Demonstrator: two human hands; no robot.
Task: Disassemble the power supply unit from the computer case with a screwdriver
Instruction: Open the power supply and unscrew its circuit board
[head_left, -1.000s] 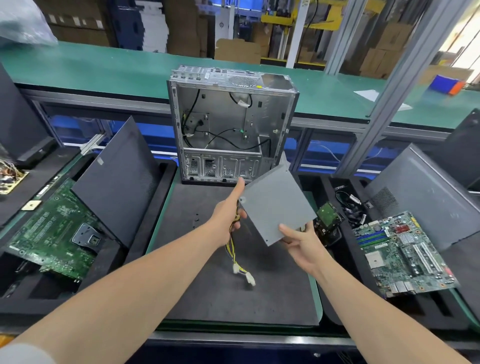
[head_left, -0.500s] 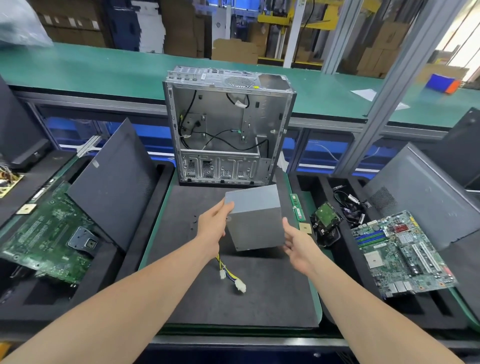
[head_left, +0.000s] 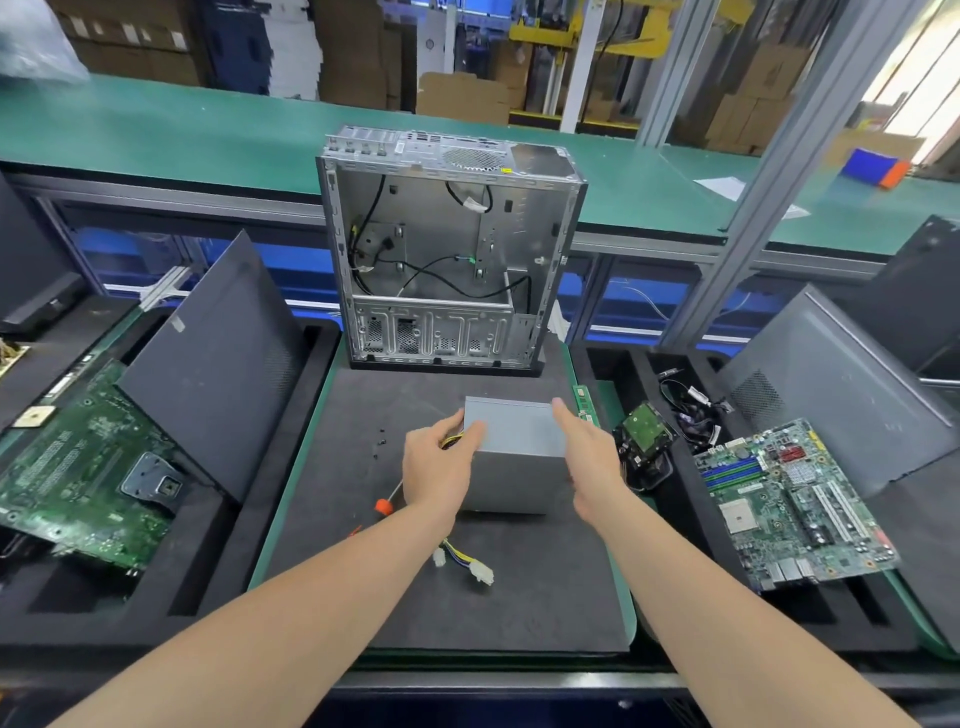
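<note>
grey power supply unit (head_left: 511, 449), orange-handled screwdriver (head_left: 384, 505)

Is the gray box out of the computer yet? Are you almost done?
Almost! The gray box is already out of the computer case, and the screwdriver lies on the mat. The left hand grips its corner, the right hand presses its side. Left to do: just let go.

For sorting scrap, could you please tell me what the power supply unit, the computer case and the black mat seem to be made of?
Power supply unit: likely sheet steel, matte grey, with flat folded faces. Computer case: bare stamped sheet metal, silvery, with punched vents. Black mat: probably foam or rubber, dull, no shine.
</note>
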